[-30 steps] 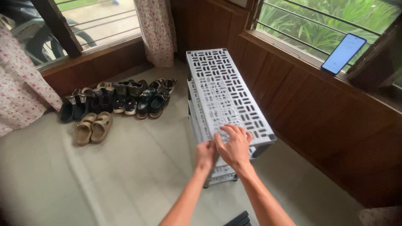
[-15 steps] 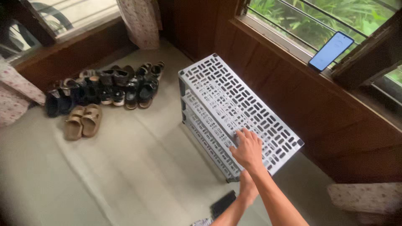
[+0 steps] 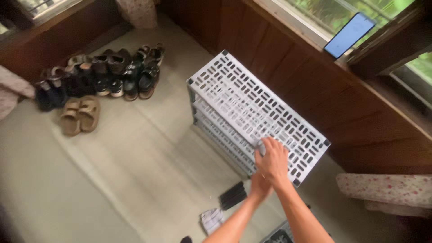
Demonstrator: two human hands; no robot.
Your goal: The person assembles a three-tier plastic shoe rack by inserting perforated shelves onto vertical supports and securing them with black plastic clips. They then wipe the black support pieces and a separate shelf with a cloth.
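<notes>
Head view — rack [image 3: 252, 108] lengthwise along wall [image 3: 288, 67]

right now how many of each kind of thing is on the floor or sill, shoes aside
white slotted rack: 1
phone on the sill: 1
black flat piece on the floor: 1
tan sandals: 2
total: 5
The right hand rests on the rack.

bunch of dark shoes [image 3: 103, 78] lined up along the far wall, pair of tan sandals [image 3: 81, 114] just in front of them, phone [image 3: 349, 34] leaning on the window sill, small black bars [image 3: 232, 195] on the floor, floral cushion [image 3: 387, 189] by the right wall
</notes>
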